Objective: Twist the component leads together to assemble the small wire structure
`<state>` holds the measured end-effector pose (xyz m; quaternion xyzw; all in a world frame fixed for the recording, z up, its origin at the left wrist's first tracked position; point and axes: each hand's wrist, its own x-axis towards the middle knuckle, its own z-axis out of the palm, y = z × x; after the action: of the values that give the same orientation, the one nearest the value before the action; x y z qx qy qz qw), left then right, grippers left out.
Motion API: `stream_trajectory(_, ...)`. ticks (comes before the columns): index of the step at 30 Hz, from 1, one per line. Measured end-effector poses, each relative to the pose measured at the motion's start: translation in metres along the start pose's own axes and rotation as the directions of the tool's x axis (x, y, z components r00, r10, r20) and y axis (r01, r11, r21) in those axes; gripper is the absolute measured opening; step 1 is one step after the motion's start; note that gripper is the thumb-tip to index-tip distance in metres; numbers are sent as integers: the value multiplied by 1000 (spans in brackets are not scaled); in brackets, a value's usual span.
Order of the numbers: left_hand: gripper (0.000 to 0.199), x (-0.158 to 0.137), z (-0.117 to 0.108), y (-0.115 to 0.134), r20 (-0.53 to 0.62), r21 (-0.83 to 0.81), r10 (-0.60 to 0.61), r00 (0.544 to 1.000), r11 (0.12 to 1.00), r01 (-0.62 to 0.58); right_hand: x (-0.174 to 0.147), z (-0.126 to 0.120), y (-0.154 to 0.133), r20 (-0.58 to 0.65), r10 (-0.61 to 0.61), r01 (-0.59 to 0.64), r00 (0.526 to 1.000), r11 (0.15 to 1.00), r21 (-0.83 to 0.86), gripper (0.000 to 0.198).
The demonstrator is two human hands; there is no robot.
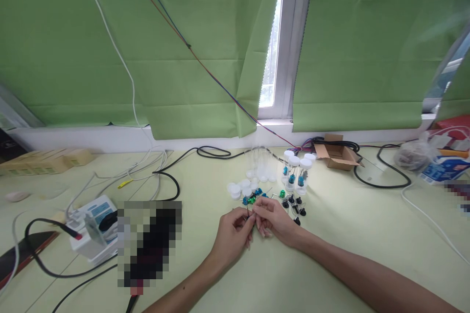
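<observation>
On my feed, the left hand [233, 232] is nearly closed, thumb and fingers pinching a thin dark piece [247, 207] over the near middle of the table [348, 220]. The right hand [277, 217] meets it, fingers curled and fingertips together; I cannot tell whether it grips the piece too. Just beyond the hands I note blue parts [245, 200] and green parts [282, 193]; black parts [296, 209] lie to the right, white caps [235, 191] to the far left of the hands. Capped tubes [301, 181] stand beyond on the right. Lettering: the packet [440, 168] at far right bears print, and the white box [97, 227] at left a blue label; I can read neither reliably.
</observation>
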<state>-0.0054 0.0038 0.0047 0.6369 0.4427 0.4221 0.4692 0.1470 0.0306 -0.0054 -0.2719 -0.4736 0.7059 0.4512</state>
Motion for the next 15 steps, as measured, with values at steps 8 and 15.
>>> stream_trajectory(8, 27, -1, 0, -1, -4, 19, 8, 1000, 1000, -8, 0, 1, -1, -9, 11, -11, 1000, 1000, -12, 36)
stream_trajectory(15, 28, 0, 0, -2, 1, 13, 1, 1000, 1000, -1, 0, 1, -1, -7, 9, -9, 1000, 1000, -7, 37)
